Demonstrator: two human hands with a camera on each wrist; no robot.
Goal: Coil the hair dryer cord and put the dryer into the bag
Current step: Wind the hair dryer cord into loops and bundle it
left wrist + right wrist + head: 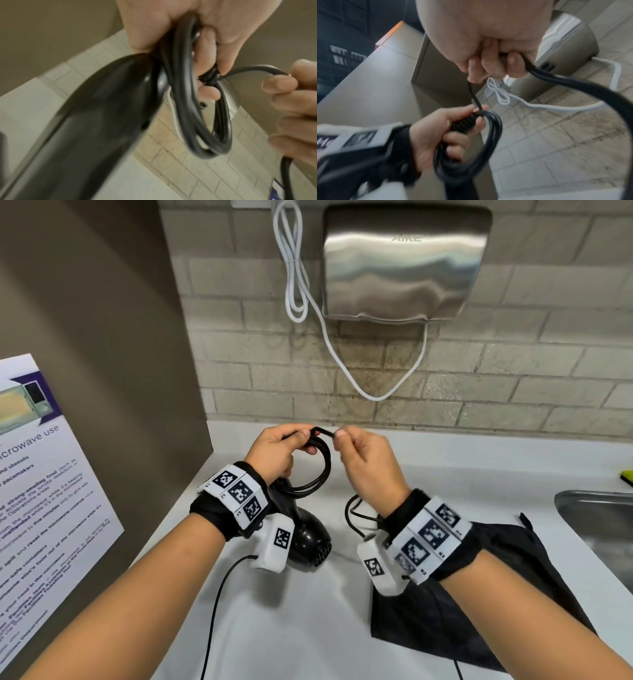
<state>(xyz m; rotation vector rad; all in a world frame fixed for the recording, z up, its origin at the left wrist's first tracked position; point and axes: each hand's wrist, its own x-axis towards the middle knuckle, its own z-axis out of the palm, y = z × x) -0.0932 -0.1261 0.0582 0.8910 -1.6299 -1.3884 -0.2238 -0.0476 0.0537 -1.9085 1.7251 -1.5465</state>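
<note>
Black cord (317,470) partly coiled, loops gripped in left hand (274,453) above the hair dryer (308,539); right hand (363,460) pinches the free run. Coiling underway; next loop needs slack fed across. Bag (479,604) flat on white counter (445,474), tiled wall (513,364) behind.

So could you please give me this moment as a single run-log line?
step: coiling cord | left hand: holds coil | right hand: pinches loose cord | dryer: hangs from coil | bag: flat on counter
</note>
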